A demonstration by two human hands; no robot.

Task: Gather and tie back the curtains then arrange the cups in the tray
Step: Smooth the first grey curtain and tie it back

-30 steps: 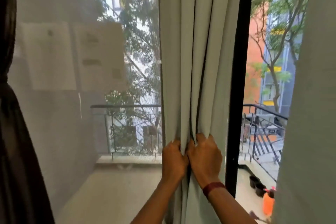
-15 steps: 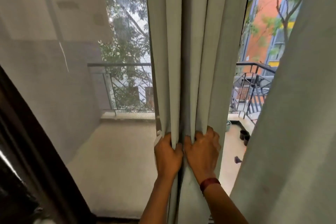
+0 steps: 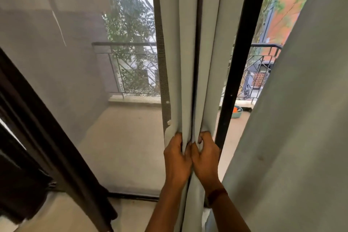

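At the balcony door: a pale grey-green curtain (image 3: 188, 62) hangs in upright folds down the middle of the view. It is bunched narrow between a mesh screen (image 3: 56, 66) on its left and a black door post (image 3: 243, 52) on its right.
Left hand (image 3: 177, 160): its fingers are curled round the left folds of the bunched curtain and grip them, with the back of the hand toward the camera.
Right hand (image 3: 205, 158): its fingers are curled into the right folds and clutch the cloth. It presses against the left hand at the middle fold.
Grip height: both hands sit level with each other, low on the curtain. The cloth runs on down between the forearms and out of the bottom edge.
Wristband (image 3: 216, 195): a dark red band circles the right wrist.
Second curtain (image 3: 301, 118): cloth of the same pale colour fills the right side and slants loose. It is apart from the gathered one, with the door post between them.
Screen edge: its dark strip runs just beside the curtain's left fold and is frayed near the left fingertips.
Dark band (image 3: 37, 118): it slants across the lower left — frame or cloth, I cannot tell which.
Balcony floor (image 3: 122, 147): pale, seen through the mesh, with a metal railing (image 3: 131, 66) at its far edge and trees (image 3: 130, 15) beyond.
Basin (image 3: 236, 112): green, with something orange in it — it sits on the floor between the post and the second curtain.
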